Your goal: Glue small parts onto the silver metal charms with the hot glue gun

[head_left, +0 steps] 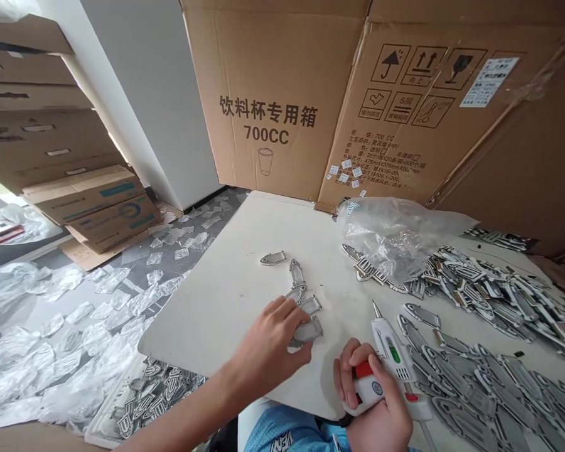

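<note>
My left hand [275, 329] is closed around a small grey frame-shaped piece [309, 329] at the middle of the white table, thumb below and fingers above it. More pieces of the same kind lie just beyond in a loose curve, among them an upright one [297, 273] and a far one [274, 258]. My right hand [374, 398] grips the handle of a white and red hot glue gun [390, 348], its thin metal nozzle pointing away from me. A pale stick emerges from the gun's back end. The gun's tip is apart from the pieces.
Many grey pieces [480, 376] cover the table's right side, with a heap [494, 289] behind. A clear plastic bag [395, 229] lies across some. Large cardboard boxes [273, 75] wall the far edge. A bin of metal parts [157, 392] stands lower left; plastic wrappings [85, 351] litter the floor.
</note>
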{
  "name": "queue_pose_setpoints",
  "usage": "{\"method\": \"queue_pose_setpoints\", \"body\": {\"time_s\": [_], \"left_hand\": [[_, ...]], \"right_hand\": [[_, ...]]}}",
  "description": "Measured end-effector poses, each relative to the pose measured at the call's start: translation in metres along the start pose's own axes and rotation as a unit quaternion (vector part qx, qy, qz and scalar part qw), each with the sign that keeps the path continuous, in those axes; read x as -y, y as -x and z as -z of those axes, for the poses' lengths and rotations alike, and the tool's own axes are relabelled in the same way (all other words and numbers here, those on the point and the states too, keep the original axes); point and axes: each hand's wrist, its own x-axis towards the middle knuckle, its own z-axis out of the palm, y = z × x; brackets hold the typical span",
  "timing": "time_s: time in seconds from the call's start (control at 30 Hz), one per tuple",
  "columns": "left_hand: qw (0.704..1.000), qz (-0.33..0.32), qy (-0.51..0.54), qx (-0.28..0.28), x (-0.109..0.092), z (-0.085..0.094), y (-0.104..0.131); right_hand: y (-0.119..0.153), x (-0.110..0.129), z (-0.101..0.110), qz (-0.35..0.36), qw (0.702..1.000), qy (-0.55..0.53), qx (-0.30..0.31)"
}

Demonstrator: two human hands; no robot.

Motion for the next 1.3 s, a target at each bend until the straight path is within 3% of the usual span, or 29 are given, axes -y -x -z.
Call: {"method": "queue_pose_setpoints", "body": {"time_s": [0.2, 0.33, 0.57, 0.67, 0.87, 1.1, 1.3], "left_hand": [[0.996, -0.016, -0.072, 0.05, -0.003, -0.016, -0.015], [0.993, 0.023, -0.066, 0.096, -0.008, -0.013, -0.018], [0.986, 0.045, -0.093, 0.127, -0.016, -0.008, -0.017], [0.988, 0.055, -0.079, 0.123, -0.014, -0.005, -0.021], [0.993, 0.043, -0.099, 0.036, -0.004, -0.006, -0.047], [0.965, -0.031, -0.251, 0.07, -0.004, -0.028, -0.053], [0.967, -0.036, -0.24, 0.078, -0.006, -0.01, -0.039]], "right_hand": [[0.0, 0.004, 0.0, -0.035, 0.999, 0.022, -0.015], [-0.002, 0.002, -0.001, -0.004, 1.0, 0.008, -0.011], [0.0, 0.014, -0.008, -0.071, 0.997, 0.013, -0.012], [0.0, 0.017, -0.011, -0.076, 0.997, 0.007, -0.014], [-0.003, 0.012, -0.006, -0.06, 0.998, -0.002, 0.01], [-0.003, 0.012, -0.003, -0.068, 0.998, 0.003, 0.007], [-0.002, 0.018, -0.008, -0.087, 0.996, 0.004, 0.004]]}}
